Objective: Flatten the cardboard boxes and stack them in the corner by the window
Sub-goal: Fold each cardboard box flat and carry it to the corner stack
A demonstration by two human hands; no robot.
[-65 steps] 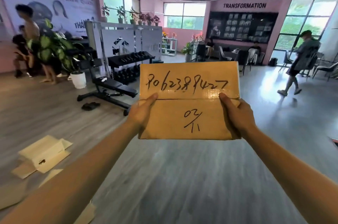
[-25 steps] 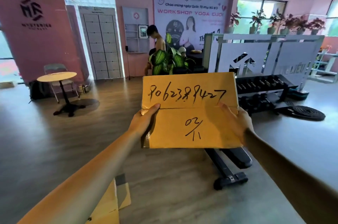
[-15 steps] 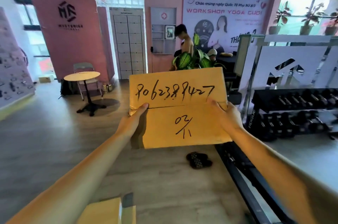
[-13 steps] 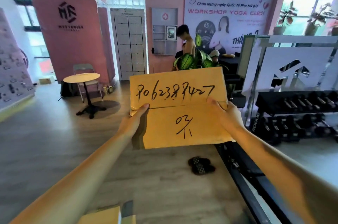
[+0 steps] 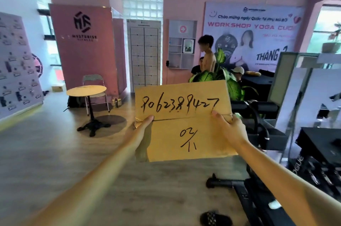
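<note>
Both hands are up at arm's length: the left hand (image 5: pixel 141 131) holds the left edge of the cardboard box (image 5: pixel 184 124) with its thumb laid across the front at the flap seam, and the right hand (image 5: pixel 229 129) grips the right edge the same way, fingers wrapped out of sight behind. The box sits in the middle of the frame, held upright and facing the wearer, with its flaps closed and shiny tape showing at both ends of the seam. From where I stand it looks not yet flattened, so I'd judge the job barely begun for this one: the tape has to be broken, the box collapsed, then carried to the window corner, and no stack of flattened boxes shows from this angle. Handwritten in black marker on the upper flap is what reads like "906238 8427", though the strokes are loose, and on the lower flap "02" over "11" with a slash between. At lower right a black rack (image 5: pixel 311 168) carries the word "ROGUE" down its post. Further back at left centre stands a round table (image 5: pixel 86 90), and behind it a pink panel (image 5: pixel 83 50) reads "MYSTERISE". On the far wall, upper right, a banner (image 5: pixel 252 33) says "WORKSHOP YOGA", the rest blurred.
</note>
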